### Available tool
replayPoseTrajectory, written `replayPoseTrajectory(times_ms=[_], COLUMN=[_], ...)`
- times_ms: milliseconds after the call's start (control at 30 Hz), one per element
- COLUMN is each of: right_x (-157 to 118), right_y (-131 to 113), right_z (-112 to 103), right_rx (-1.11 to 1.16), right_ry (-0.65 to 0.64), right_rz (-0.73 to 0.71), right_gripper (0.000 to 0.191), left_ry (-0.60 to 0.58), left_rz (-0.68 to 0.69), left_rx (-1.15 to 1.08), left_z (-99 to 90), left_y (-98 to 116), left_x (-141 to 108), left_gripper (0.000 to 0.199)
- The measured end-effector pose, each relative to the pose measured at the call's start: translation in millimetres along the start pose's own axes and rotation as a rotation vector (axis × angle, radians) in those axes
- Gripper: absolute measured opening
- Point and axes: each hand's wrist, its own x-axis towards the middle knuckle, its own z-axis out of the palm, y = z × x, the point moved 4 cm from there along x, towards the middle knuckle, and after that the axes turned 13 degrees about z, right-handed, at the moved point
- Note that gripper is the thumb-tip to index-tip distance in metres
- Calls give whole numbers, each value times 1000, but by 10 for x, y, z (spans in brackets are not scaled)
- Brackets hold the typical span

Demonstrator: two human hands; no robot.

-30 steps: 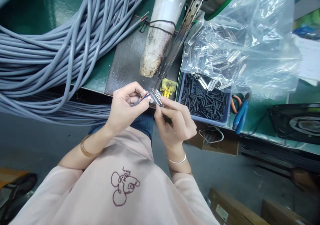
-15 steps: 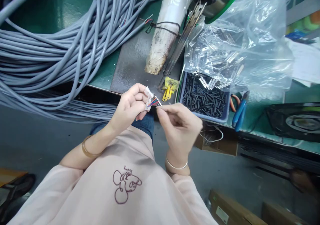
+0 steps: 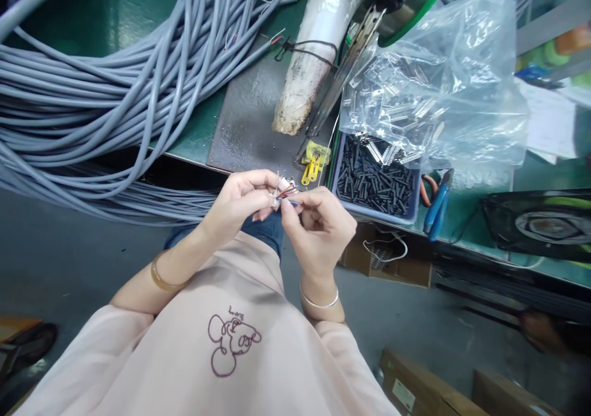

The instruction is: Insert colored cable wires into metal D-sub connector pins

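Between my two hands is a small bundle of thin coloured wires [image 3: 287,191], with red, orange and blue strands fanning out. My left hand [image 3: 247,197] pinches the bundle near its base, where a whitish wrap shows between the fingers. From the other side my right hand [image 3: 318,219] has thumb and forefinger closed on a blue wire [image 3: 290,202]. A small connector end seems to sit behind the wires, partly hidden by the fingers. Just beyond the hands, small yellow tools [image 3: 314,164] lie at the edge of a dark mat [image 3: 244,120].
Grey cables [image 3: 138,96] are heaped at the left. A soldering stand [image 3: 341,77] and wrapped tube [image 3: 309,53] stand ahead. To the right are a blue bin [image 3: 418,188] of short black tubes [image 3: 373,182], a plastic bag [image 3: 471,84] of metal connectors, and blue-handled pliers [image 3: 438,207].
My right hand has shifted slightly left and closer to my left hand, and its fingertips now pinch a blue wire. The wires are more spread. The view has shifted slightly.
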Motion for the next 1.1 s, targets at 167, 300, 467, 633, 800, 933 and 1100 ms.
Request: replayPoseTrajectory(times_ms=[167, 300, 467, 633, 800, 933, 1100], right_x=[-5, 9, -53, -122, -79, -18, 65], right_y=[100, 112, 198, 305, 292, 239, 203], right_z=[-70, -245, -259, -70, -25, -4, 7], right_rx=[53, 219, 142, 114, 5, -139, -101], right_ry=[81, 413, 459, 160, 237, 259, 232], right_rz=[90, -117, -115, -35, -150, -253, -256], right_gripper=[12, 10, 13, 10, 14, 17, 17], left_ry=[52, 99, 95, 62, 122, 204, 263], left_rz=[27, 67, 109, 100, 112, 194, 394], left_rx=[81, 75, 18, 1, 109, 177, 231], left_z=[-21, -25, -22, 3, 7, 6, 40], left_y=[38, 47, 51, 68, 3, -48, -4], left_x=[-4, 4, 18, 15, 6, 42, 137], left_gripper=[17, 20, 22, 22, 20, 18, 18])
